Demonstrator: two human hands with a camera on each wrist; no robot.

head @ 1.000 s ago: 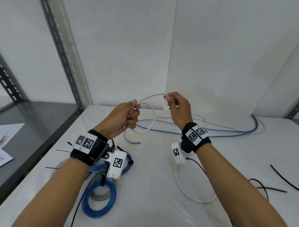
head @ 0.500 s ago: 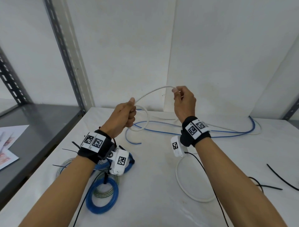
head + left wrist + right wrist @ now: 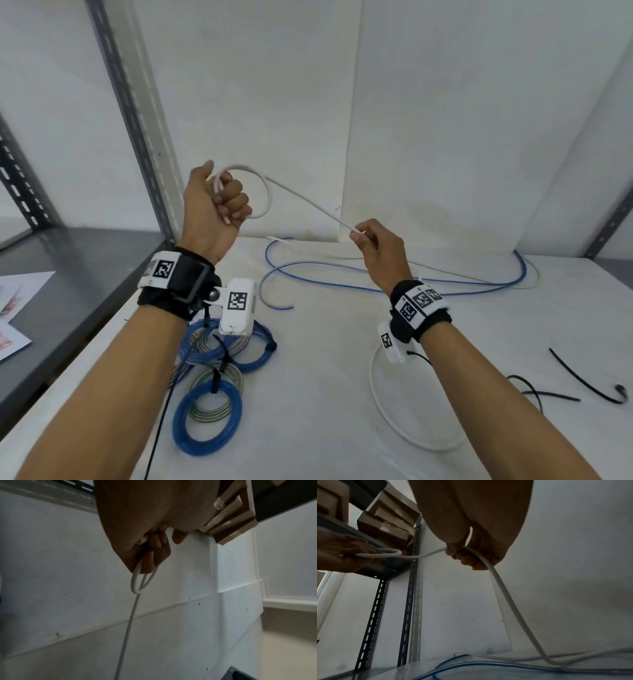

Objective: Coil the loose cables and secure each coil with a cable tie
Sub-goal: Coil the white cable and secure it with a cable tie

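Observation:
My left hand (image 3: 219, 202) is raised above the white table (image 3: 325, 394) and grips a small loop of white cable (image 3: 265, 192). From the loop the cable runs down and right to my right hand (image 3: 368, 240), which pinches it between thumb and fingers. The left wrist view shows the loop (image 3: 137, 582) hanging from my curled fingers (image 3: 154, 553). In the right wrist view the white cable (image 3: 505, 592) drops from my fingers (image 3: 467, 558) to the table. A loose blue cable (image 3: 342, 284) lies on the table behind both hands.
Several tied blue and green-striped coils (image 3: 212, 394) lie under my left forearm. A slack white loop (image 3: 394, 421) lies under my right wrist. Black cable ties (image 3: 582, 380) lie at the right. A slotted metal upright (image 3: 133, 113) and a grey shelf (image 3: 61, 274) stand left.
My left hand has risen and turned with the loop. My right hand has dropped and slid away to the right along the cable, drawing a straight length taut between the hands.

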